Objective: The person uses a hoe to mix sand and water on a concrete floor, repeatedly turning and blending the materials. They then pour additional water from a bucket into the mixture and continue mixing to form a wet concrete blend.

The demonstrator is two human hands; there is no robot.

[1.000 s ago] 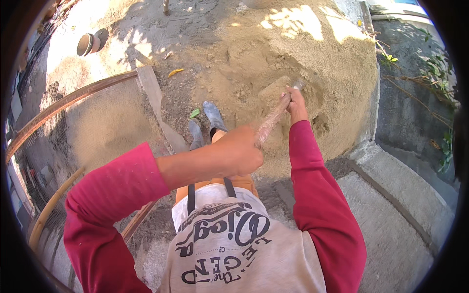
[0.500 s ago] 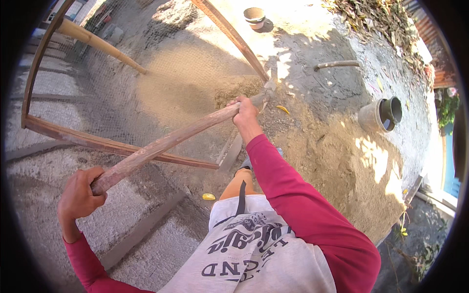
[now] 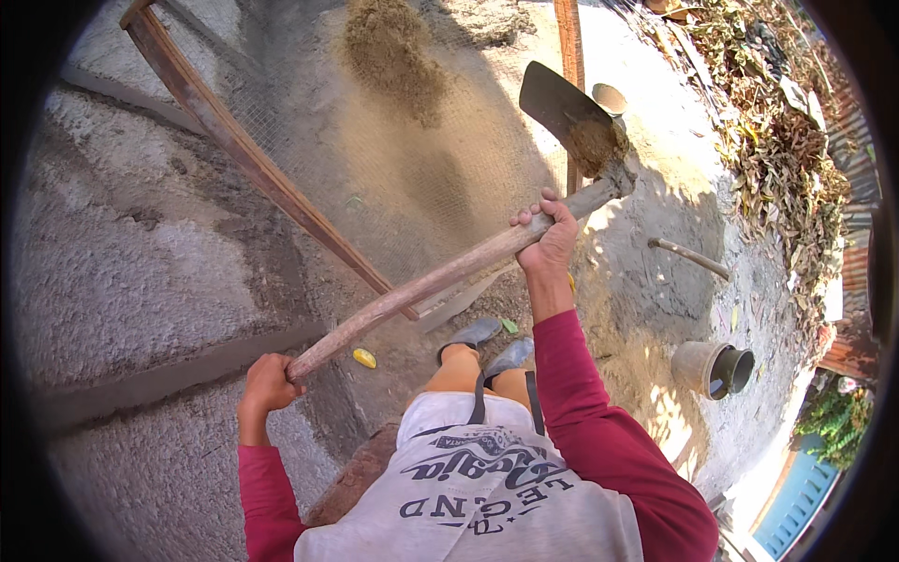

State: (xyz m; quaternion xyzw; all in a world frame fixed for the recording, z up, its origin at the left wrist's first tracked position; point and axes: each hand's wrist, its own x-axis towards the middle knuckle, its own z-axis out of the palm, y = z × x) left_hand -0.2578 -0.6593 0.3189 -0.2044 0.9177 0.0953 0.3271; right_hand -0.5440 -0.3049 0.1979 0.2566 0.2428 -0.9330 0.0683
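Observation:
Both my hands are wrapped round the long wooden handle of a hoe [image 3: 449, 272]. My left hand [image 3: 269, 384] grips the butt end at the lower left. Closer to the head, my right hand [image 3: 546, 234] holds the handle from below. The dark, wide blade [image 3: 557, 98] is raised at the upper right, with damp sand stuck near its socket. Beyond it a clump of sand [image 3: 393, 56] appears in mid-air over a wire mesh screen [image 3: 375, 178]. That screen has a wooden frame [image 3: 234, 150], and fine sand is spread under the mesh.
A pale bucket [image 3: 698, 365] with a dark pail lies at the right. Another bucket [image 3: 611, 97] sits behind the blade. A wooden stick [image 3: 690, 258] rests on grey ground. Dry leaves [image 3: 777, 140] are heaped at the far right. Concrete slabs [image 3: 159, 272] lie at the left.
The hoe's head has swung up and its blade now shows. Sand has come off it into the air over the screen. Both hands still grip the handle; the view has turned.

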